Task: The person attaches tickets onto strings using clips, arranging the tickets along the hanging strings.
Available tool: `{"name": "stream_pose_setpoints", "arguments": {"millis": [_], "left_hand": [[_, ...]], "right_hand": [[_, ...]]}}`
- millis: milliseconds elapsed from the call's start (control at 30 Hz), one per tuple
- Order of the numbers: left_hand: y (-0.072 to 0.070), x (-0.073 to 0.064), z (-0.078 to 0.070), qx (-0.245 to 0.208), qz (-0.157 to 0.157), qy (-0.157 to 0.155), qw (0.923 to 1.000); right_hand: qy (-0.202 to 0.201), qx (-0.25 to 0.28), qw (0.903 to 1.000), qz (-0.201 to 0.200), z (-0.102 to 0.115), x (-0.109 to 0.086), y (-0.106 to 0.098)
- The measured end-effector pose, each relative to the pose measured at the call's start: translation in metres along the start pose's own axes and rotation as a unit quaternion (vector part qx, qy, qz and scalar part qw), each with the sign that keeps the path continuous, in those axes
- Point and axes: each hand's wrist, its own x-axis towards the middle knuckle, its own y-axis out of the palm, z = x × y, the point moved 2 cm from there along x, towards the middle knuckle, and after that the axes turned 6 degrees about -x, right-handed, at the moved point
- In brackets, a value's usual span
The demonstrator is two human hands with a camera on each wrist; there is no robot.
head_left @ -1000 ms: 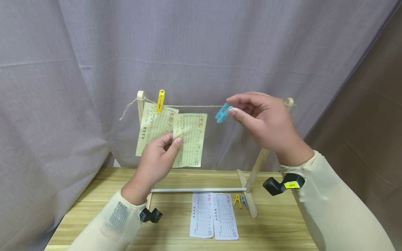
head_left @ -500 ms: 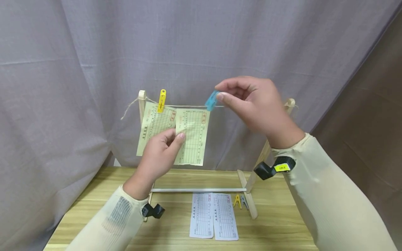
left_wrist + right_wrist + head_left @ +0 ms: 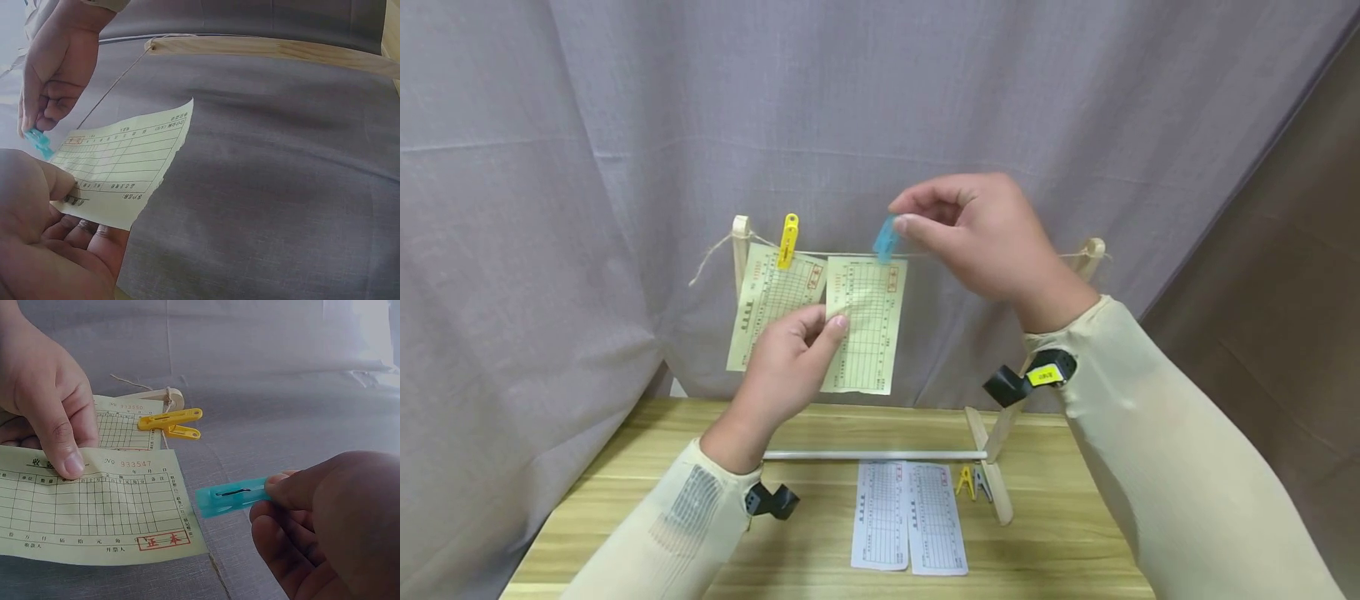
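My left hand [image 3: 793, 354] pinches a yellow-green receipt slip [image 3: 868, 342] between thumb and fingers, its upper edge right at the string [image 3: 958, 255]. In the right wrist view the red stamp on this slip [image 3: 125, 506] shows, and the tip of a blue clothespin [image 3: 231, 499] lies close to the slip's edge. My right hand [image 3: 988, 237] pinches that clothespin by its handle end, above the slip's top edge. To the left, a yellow clothespin [image 3: 788, 240] holds another yellow-green slip [image 3: 752, 312] on the string, partly hidden behind my left hand.
A wooden post [image 3: 741, 250] and a second post [image 3: 1090, 257] carry the string. A white bar [image 3: 872, 455] joins their feet. On the wooden table [image 3: 1052, 533] lie two white slips [image 3: 880, 517], a yellow clothespin [image 3: 966, 482] and a grey one [image 3: 982, 483]. A grey curtain [image 3: 880, 108] hangs behind.
My right hand has moved left and up with the blue clothespin, from right of the slip to its top edge. My left hand has raised the slip slightly and shifted it right.
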Motion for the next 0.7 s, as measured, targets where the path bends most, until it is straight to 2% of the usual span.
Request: {"name": "stream_pose_setpoints", "arguments": {"millis": [333,700], "left_hand": [[0.003,0.001,0.001,-0.005,-0.004,-0.003,1.0000],[0.003,0.003,-0.001,-0.006,0.001,0.003,1.0000]], "right_hand": [[-0.016,-0.008,0.9996,0.023,0.001,0.011,0.010],[0.002,0.001,0.9991,0.043,0.001,0.015,0.016]]}}
